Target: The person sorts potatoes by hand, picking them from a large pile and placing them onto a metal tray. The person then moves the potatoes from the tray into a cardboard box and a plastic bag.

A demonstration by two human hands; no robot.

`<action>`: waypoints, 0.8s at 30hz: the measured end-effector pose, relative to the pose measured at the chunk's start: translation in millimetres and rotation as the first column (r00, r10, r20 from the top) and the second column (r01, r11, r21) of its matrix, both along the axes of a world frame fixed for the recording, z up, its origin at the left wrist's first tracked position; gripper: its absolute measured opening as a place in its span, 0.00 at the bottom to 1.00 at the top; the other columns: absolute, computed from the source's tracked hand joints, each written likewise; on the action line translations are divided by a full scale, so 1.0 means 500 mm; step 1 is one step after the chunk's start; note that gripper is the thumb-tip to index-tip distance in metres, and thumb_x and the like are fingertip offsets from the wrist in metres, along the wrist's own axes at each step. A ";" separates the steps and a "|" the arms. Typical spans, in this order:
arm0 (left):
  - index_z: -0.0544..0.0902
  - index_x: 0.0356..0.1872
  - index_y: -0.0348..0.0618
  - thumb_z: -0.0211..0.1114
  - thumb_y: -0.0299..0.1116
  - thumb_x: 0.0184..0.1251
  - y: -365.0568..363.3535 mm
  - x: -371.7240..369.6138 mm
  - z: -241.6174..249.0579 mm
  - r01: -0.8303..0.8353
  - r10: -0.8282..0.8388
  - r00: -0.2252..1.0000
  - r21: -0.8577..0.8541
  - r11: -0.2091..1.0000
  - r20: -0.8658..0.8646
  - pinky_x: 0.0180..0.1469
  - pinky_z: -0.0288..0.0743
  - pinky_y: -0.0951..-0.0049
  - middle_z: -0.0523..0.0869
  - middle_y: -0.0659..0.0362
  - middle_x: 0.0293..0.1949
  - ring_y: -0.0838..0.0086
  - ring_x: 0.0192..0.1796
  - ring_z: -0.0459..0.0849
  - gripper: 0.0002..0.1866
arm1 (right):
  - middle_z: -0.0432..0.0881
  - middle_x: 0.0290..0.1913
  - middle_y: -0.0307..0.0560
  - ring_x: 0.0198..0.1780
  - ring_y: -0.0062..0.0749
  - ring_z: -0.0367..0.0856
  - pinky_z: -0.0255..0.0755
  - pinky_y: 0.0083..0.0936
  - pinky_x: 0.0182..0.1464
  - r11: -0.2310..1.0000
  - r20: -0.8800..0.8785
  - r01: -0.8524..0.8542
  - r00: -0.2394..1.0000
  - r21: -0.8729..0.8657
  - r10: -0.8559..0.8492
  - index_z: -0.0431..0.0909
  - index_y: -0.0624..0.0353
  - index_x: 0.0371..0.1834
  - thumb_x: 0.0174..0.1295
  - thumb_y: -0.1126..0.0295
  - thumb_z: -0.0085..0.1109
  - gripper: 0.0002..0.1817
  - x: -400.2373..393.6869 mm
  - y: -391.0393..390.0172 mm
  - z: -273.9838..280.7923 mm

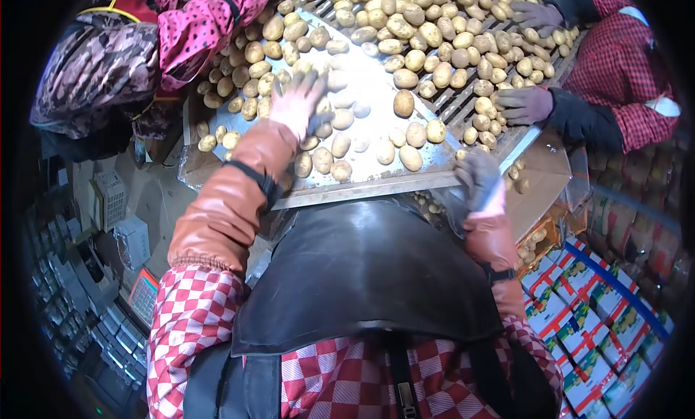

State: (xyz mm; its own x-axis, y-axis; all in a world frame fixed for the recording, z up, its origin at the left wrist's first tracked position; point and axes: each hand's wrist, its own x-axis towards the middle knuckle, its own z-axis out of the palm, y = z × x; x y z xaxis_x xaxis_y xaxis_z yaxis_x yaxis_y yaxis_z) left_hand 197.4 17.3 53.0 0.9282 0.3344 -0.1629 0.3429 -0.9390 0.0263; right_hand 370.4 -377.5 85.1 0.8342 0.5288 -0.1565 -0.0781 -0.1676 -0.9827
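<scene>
My left hand (pixel 298 104), in a grey-palmed glove, lies with fingers spread over potatoes on the bright metal sorting table (pixel 369 64). Several loose potatoes (pixel 323 160) lie just in front of its wrist and to its right. At the table's right front corner is my right hand (pixel 479 179), also gloved. Its fingers are slightly bent and apart, close to the table rim, and nothing shows in them. A darker brown potato (pixel 403 103) sits alone between my two hands, further back. Glare washes out part of the metal surface.
A big heap of potatoes (pixel 434 32) covers the slatted grate at the back. A co-worker's gloved hands (pixel 525 105) rest at the right; another person in a pink dotted sleeve (pixel 210 32) stands left. Printed cartons (pixel 579 310) are stacked at lower right, a white crate (pixel 110 200) at left.
</scene>
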 end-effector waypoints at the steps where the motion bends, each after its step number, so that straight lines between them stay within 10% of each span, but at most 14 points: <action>1: 0.57 0.77 0.56 0.59 0.60 0.68 0.025 0.009 0.006 -0.027 0.027 0.999 -0.002 1.000 0.027 0.73 0.50 0.30 0.58 0.54 0.78 0.55 0.78 0.59 0.41 | 0.85 0.40 0.43 0.46 0.23 0.81 0.75 0.22 0.42 0.995 -0.246 -0.002 0.969 -0.100 -0.023 0.81 0.62 0.53 0.66 0.72 0.64 0.13 -0.023 0.079 0.024; 3: 0.61 0.76 0.53 0.58 0.57 0.69 0.080 0.024 0.005 -0.181 0.193 0.979 -0.139 0.974 0.073 0.74 0.55 0.39 0.62 0.52 0.77 0.53 0.76 0.63 0.38 | 0.85 0.45 0.47 0.50 0.33 0.82 0.75 0.27 0.54 0.791 0.104 -0.246 0.926 -0.561 0.362 0.82 0.57 0.55 0.61 0.66 0.70 0.19 -0.057 0.166 0.025; 4: 0.66 0.73 0.50 0.61 0.54 0.68 0.104 0.026 0.002 -0.270 0.328 0.931 -0.305 0.913 0.158 0.75 0.59 0.51 0.66 0.49 0.74 0.52 0.74 0.67 0.36 | 0.81 0.54 0.51 0.56 0.44 0.81 0.75 0.35 0.58 0.618 0.308 -0.282 0.672 -0.734 0.674 0.81 0.54 0.57 0.57 0.65 0.72 0.23 -0.062 0.179 0.028; 5: 0.72 0.70 0.48 0.63 0.52 0.68 0.099 0.015 0.030 -0.339 0.457 0.869 -0.443 0.830 0.191 0.74 0.61 0.58 0.70 0.47 0.71 0.54 0.72 0.69 0.32 | 0.76 0.60 0.53 0.59 0.52 0.77 0.75 0.41 0.59 0.546 0.256 -0.317 0.633 -0.776 0.730 0.81 0.50 0.56 0.54 0.66 0.73 0.24 -0.075 0.195 0.031; 7: 0.77 0.65 0.48 0.66 0.45 0.68 0.079 -0.034 0.039 -0.242 0.437 0.807 -0.453 0.858 0.396 0.72 0.64 0.60 0.75 0.47 0.67 0.54 0.70 0.72 0.27 | 0.75 0.58 0.51 0.56 0.53 0.78 0.76 0.39 0.58 0.426 0.197 -0.310 0.564 -0.850 0.802 0.80 0.47 0.55 0.54 0.66 0.73 0.23 -0.101 0.216 -0.013; 11: 0.84 0.57 0.45 0.68 0.36 0.67 0.022 -0.161 0.041 -0.271 0.492 0.705 -0.447 0.852 0.510 0.68 0.70 0.60 0.86 0.50 0.55 0.54 0.63 0.80 0.18 | 0.79 0.51 0.51 0.54 0.53 0.80 0.76 0.39 0.56 0.581 0.191 -0.546 0.608 -0.604 0.771 0.82 0.50 0.51 0.55 0.68 0.73 0.19 -0.086 0.227 -0.018; 15: 0.84 0.57 0.44 0.65 0.33 0.71 -0.036 -0.243 0.087 -0.393 0.769 0.484 -0.682 0.617 0.417 0.58 0.77 0.67 0.87 0.48 0.51 0.63 0.53 0.86 0.16 | 0.79 0.60 0.55 0.59 0.55 0.79 0.74 0.39 0.62 0.826 -0.021 -0.340 0.928 -0.449 0.371 0.81 0.44 0.56 0.57 0.64 0.70 0.21 0.007 0.272 -0.024; 17: 0.85 0.57 0.45 0.66 0.33 0.70 -0.048 -0.273 0.069 -0.391 0.788 0.493 -0.715 0.580 0.369 0.56 0.78 0.67 0.88 0.48 0.48 0.62 0.51 0.87 0.16 | 0.72 0.67 0.58 0.60 0.55 0.79 0.75 0.42 0.61 0.653 0.383 -0.220 0.659 -0.725 0.647 0.78 0.39 0.62 0.59 0.66 0.64 0.25 0.060 0.343 0.037; 21: 0.86 0.56 0.49 0.67 0.34 0.69 -0.055 -0.348 0.025 -0.477 0.833 0.433 -0.697 0.535 0.344 0.57 0.78 0.66 0.89 0.48 0.47 0.59 0.52 0.87 0.16 | 0.53 0.79 0.63 0.65 0.59 0.76 0.72 0.43 0.67 0.112 0.006 -0.242 0.397 -0.964 0.918 0.71 0.33 0.68 0.54 0.71 0.66 0.36 0.108 0.447 0.032; 24: 0.86 0.56 0.51 0.67 0.35 0.69 -0.068 -0.369 0.026 -0.512 0.919 0.315 -0.773 0.374 0.236 0.58 0.77 0.65 0.88 0.48 0.49 0.57 0.54 0.87 0.16 | 0.53 0.77 0.67 0.62 0.61 0.78 0.74 0.41 0.64 0.040 -0.037 -0.238 0.309 -0.970 0.950 0.75 0.43 0.65 0.48 0.68 0.73 0.36 0.124 0.456 0.019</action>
